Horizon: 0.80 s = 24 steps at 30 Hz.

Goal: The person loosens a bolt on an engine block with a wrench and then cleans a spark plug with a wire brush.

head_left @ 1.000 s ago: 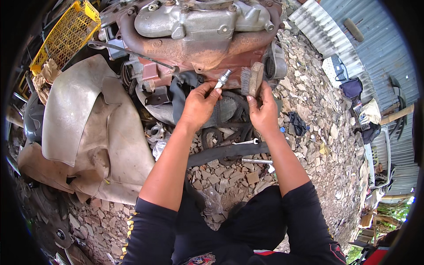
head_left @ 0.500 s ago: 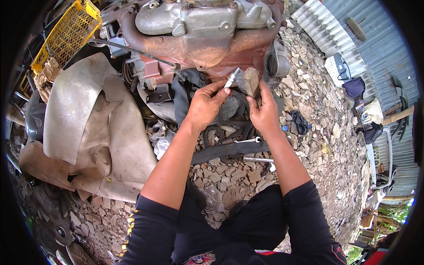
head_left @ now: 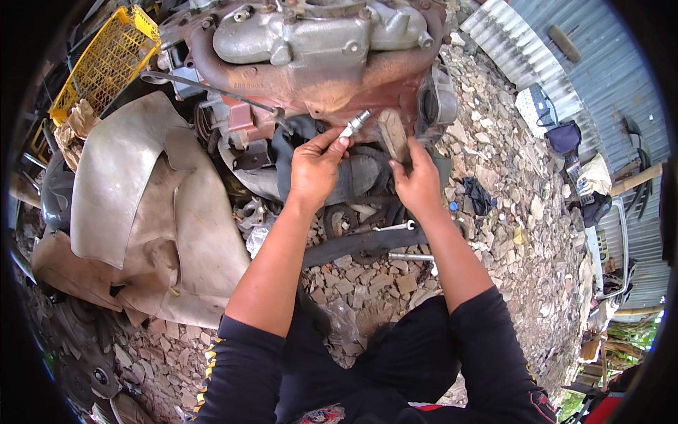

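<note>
Between the thumb and fingers of my left hand [head_left: 315, 169] is a spark plug [head_left: 354, 124], its metal threaded end pointing up and to the right. My right hand [head_left: 418, 182] is closed round a wooden-backed brush [head_left: 393, 134], which stands upright just right of the plug. The wooden back is turned to view and hides the bristles. A small gap separates the brush from the plug. Both hands are in front of a large engine [head_left: 311, 42] with a grey cover and a rusty manifold.
Below the hands lie an open-end wrench [head_left: 397, 226], a metal rod [head_left: 411, 256] and a dark hose [head_left: 364, 244]. A long wrench [head_left: 212, 89] leans against the engine. Beige sheeting [head_left: 152, 212] and a yellow crate [head_left: 106, 67] are at left. Broken stone [head_left: 508, 233] covers the ground.
The brush has turned and moved slightly left, so its bristles no longer show. The spark plug has tilted further right and moved a little left with my left hand.
</note>
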### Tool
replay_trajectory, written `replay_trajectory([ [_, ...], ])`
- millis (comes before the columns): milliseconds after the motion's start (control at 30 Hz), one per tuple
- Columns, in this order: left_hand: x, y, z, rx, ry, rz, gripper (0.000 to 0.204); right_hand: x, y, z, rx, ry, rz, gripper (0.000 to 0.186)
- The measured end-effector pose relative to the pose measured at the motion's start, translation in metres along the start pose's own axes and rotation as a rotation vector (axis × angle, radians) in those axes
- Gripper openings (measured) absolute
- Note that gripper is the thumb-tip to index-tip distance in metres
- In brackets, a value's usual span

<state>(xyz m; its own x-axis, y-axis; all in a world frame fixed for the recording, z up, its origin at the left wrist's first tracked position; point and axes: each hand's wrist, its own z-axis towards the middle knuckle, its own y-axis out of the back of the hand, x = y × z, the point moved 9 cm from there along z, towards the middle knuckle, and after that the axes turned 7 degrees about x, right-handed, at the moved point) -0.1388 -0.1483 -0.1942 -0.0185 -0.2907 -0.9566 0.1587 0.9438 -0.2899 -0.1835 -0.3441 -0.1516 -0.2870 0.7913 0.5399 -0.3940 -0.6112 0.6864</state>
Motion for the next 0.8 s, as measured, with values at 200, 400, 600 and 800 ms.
replay_trajectory([
  [200, 0.006, 0.003, 0.002, -0.017, -0.001, 0.02, 0.029, 0.058, 0.017, 0.007, -0.107, 0.181, 0.137, 0.05],
  [400, 0.001, 0.008, 0.004, 0.001, 0.031, 0.124, 0.03, -0.007, -0.001, -0.007, 0.065, 0.021, -0.007, 0.047],
  [600, 0.003, -0.002, -0.005, 0.03, 0.087, 0.009, 0.029, 0.003, -0.022, -0.007, 0.188, 0.033, 0.006, 0.05],
  [800, -0.02, 0.015, -0.013, -0.037, 0.08, 0.194, 0.026, -0.107, -0.056, -0.072, 0.989, -0.409, -0.26, 0.049],
])
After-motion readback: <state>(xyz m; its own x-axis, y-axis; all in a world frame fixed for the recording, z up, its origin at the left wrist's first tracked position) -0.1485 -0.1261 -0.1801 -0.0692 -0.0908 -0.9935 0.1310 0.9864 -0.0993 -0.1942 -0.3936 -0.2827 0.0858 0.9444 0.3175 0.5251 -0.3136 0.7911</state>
